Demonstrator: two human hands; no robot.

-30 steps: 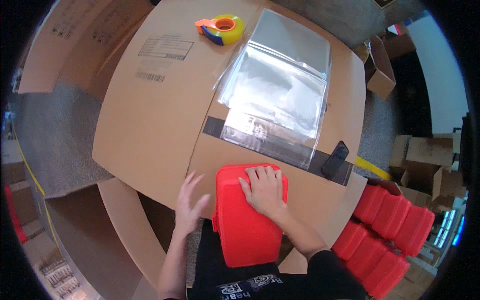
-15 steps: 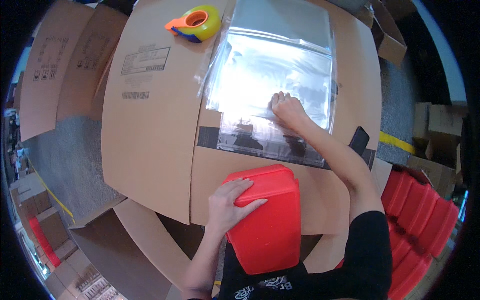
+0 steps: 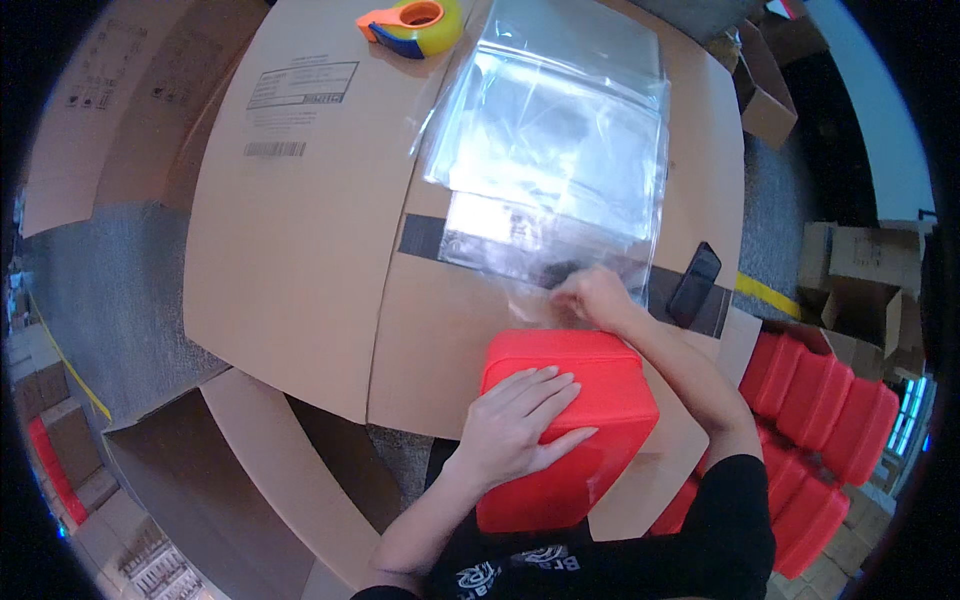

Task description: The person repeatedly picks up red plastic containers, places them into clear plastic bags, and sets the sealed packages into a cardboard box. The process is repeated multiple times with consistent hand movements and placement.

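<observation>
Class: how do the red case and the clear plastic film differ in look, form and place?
Look: the red case is opaque; the clear plastic film is see-through and shiny.
Form: the case is bulky; the film is thin and lies mostly flat.
Place: the case is low in the picture; the film is higher up.

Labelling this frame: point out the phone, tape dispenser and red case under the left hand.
Phone [image 3: 695, 284], head view: dark face.
Tape dispenser [image 3: 436, 39], head view: yellow roll.
Red case [image 3: 572, 472], head view: near face.
</observation>
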